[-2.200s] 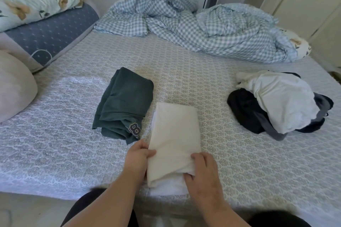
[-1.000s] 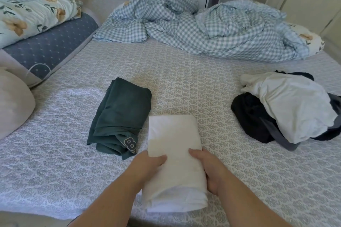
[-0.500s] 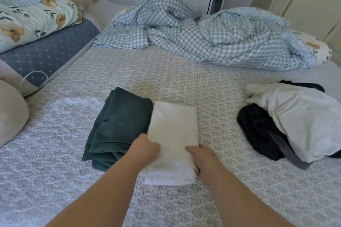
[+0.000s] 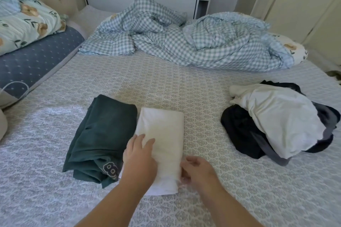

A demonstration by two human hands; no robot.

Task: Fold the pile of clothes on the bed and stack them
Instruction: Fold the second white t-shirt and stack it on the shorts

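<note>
The folded white cloth (image 4: 162,140) lay on the bed (image 4: 184,86), touching the folded green cloth (image 4: 103,134). The left hand (image 4: 138,155) rested flat on it, fingers straight. The right hand (image 4: 198,170) sat at its near corner, fingers loosely bent; whether it pinched the cloth I could not tell. Best to press gently, keep edges even, then lift it onto the green one. The unfolded pile (image 4: 273,121) waited well apart on the right.

the only readable mark is a pale outlined number "8" (image 4: 108,168), printed on the near corner of the folded dark green cotton garment (image 4: 103,134) lying on the patterned grey bedspread. a neighbouring character is hidden in a fold.
</note>
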